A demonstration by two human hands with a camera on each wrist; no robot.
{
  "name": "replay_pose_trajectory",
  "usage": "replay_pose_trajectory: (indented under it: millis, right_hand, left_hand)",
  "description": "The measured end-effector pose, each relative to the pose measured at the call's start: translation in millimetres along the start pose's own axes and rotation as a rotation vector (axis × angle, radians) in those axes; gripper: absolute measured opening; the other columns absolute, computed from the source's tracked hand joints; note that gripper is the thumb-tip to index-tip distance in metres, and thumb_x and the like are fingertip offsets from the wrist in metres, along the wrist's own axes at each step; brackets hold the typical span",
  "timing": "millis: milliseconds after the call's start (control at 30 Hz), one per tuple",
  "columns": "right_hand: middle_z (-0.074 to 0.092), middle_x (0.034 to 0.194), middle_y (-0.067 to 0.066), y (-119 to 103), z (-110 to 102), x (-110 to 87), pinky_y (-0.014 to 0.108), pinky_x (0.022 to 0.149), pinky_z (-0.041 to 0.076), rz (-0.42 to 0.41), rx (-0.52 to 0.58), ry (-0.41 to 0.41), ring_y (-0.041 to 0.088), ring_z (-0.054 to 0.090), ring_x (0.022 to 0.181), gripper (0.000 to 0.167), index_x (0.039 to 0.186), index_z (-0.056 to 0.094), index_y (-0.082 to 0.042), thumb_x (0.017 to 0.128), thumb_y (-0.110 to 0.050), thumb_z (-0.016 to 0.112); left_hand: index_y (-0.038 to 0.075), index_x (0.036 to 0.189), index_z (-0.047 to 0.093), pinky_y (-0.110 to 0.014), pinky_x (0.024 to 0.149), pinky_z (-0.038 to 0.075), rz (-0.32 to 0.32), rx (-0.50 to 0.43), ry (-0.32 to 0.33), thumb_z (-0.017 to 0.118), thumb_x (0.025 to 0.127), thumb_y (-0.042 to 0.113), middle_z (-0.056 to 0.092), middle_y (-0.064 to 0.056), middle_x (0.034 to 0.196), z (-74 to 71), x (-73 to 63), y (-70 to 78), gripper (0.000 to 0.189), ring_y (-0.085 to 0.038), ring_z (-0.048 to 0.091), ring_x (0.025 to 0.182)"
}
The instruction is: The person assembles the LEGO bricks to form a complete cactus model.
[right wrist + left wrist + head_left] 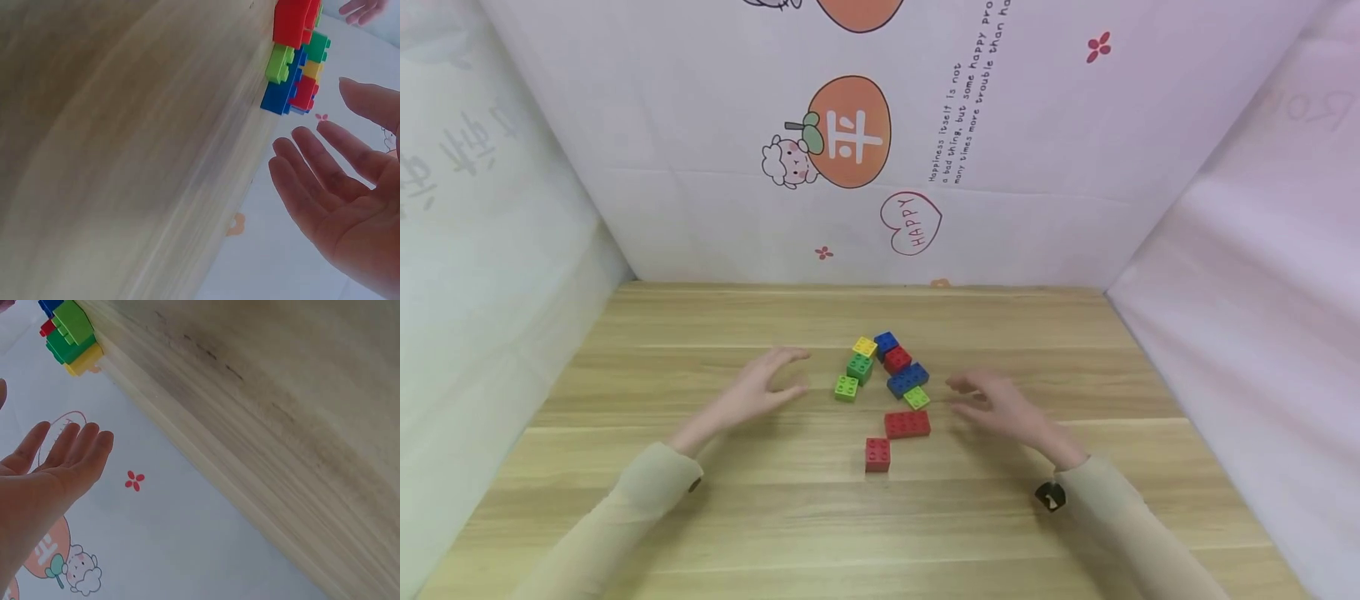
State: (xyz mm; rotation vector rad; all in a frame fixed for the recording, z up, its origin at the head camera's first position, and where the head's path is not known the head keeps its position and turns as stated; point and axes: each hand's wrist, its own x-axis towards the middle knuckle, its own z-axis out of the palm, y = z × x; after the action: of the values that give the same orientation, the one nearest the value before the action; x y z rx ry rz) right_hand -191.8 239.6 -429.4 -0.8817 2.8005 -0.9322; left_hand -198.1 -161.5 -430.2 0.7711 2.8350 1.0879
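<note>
The left hand (758, 385) and right hand (1000, 408) hovered, fingers parted from thumbs (holding nothing), toy bricks (907, 380) between them on the desk (775, 508), where a hasty inward sweep could have scattered those bricks.

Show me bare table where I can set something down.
Bare wood lies between the sleeves, in front of the nearest red brick; the back corners, along the printed cloth, are free too. It is crowded between left hand and right hand, where the other bricks bunch.
</note>
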Motion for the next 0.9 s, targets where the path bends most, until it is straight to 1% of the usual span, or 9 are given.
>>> replay_pose_trajectory:
  millis: [133, 267, 300, 400, 567, 733, 833, 900]
  right_hand:
    - [0.068, 0.12, 0.021, -2, 3, -0.4, 0.047, 0.093, 0.058, -0.009, 0.024, -0.014, 0.034, 0.067, 0.109, 0.037, 0.122, 0.061, 0.005, 0.089, -0.008, 0.07]
    - [0.069, 0.119, 0.022, -5, 6, 0.4, 0.045, 0.091, 0.059, -0.01, 0.068, -0.036, 0.034, 0.067, 0.108, 0.035, 0.121, 0.062, 0.005, 0.089, -0.009, 0.07]
    - [0.069, 0.119, 0.022, -6, 6, 0.5, 0.045, 0.091, 0.059, -0.01, 0.074, -0.044, 0.035, 0.067, 0.109, 0.035, 0.121, 0.062, 0.005, 0.089, -0.009, 0.07]
    - [0.069, 0.12, 0.023, -9, 6, 1.2, 0.044, 0.09, 0.06, -0.004, 0.082, -0.06, 0.036, 0.067, 0.109, 0.035, 0.121, 0.062, 0.004, 0.09, -0.01, 0.07]
    - [0.068, 0.121, 0.023, -14, 6, 2.8, 0.043, 0.091, 0.059, -0.003, 0.088, -0.088, 0.036, 0.067, 0.11, 0.037, 0.122, 0.062, 0.003, 0.089, -0.01, 0.07]
    - [0.068, 0.122, 0.02, -16, 8, 3.9, 0.04, 0.092, 0.059, -0.004, 0.092, -0.111, 0.034, 0.067, 0.111, 0.035, 0.122, 0.063, 0.002, 0.09, -0.01, 0.07]
    - [0.069, 0.122, 0.018, -16, 10, 4.0, 0.038, 0.093, 0.059, 0.003, 0.094, -0.116, 0.032, 0.067, 0.111, 0.034, 0.121, 0.064, 0.001, 0.09, -0.011, 0.07]
    - [0.069, 0.12, 0.018, -17, 11, 4.0, 0.038, 0.092, 0.06, -0.003, 0.088, -0.113, 0.032, 0.067, 0.11, 0.033, 0.12, 0.064, 0.001, 0.09, -0.01, 0.07]
  left_hand:
    - [0.001, 0.138, 0.052, -0.06, 0.109, 0.044, 0.019, -0.02, -0.012, 0.072, 0.09, 0.021, 0.056, -0.019, 0.142, 6.4, -2.3, 4.9, 0.055, -0.041, 0.053, 0.13]
    - [0.001, 0.137, 0.054, -0.057, 0.107, 0.047, 0.018, -0.066, -0.039, 0.072, 0.09, 0.021, 0.058, -0.018, 0.14, 12.8, -5.5, 10.3, 0.055, -0.039, 0.056, 0.126]
    - [0.001, 0.137, 0.054, -0.056, 0.106, 0.048, 0.026, -0.068, -0.047, 0.072, 0.09, 0.021, 0.058, -0.019, 0.139, 14.4, -5.9, 11.6, 0.054, -0.039, 0.056, 0.125]
    - [0.0, 0.135, 0.055, -0.055, 0.105, 0.049, 0.041, -0.103, -0.058, 0.072, 0.09, 0.021, 0.059, -0.019, 0.138, 17.6, -7.5, 17.1, 0.054, -0.038, 0.057, 0.123]
    - [-0.004, 0.133, 0.055, -0.053, 0.104, 0.051, 0.083, -0.125, -0.069, 0.073, 0.089, 0.018, 0.061, -0.021, 0.135, 24.0, -8.3, 23.0, 0.053, -0.039, 0.06, 0.121]
    - [-0.005, 0.132, 0.055, -0.054, 0.104, 0.05, 0.086, -0.164, -0.116, 0.074, 0.088, 0.017, 0.061, -0.024, 0.133, 30.5, -9.7, 28.6, 0.053, -0.04, 0.059, 0.122]
    - [-0.004, 0.131, 0.056, -0.054, 0.103, 0.051, 0.092, -0.163, -0.135, 0.073, 0.088, 0.018, 0.062, -0.023, 0.132, 33.7, -10.5, 32.4, 0.051, -0.04, 0.06, 0.121]
    - [-0.003, 0.132, 0.056, -0.053, 0.103, 0.051, 0.084, -0.169, -0.15, 0.073, 0.089, 0.018, 0.063, -0.021, 0.132, 35.7, -10.8, 35.1, 0.051, -0.038, 0.06, 0.121]
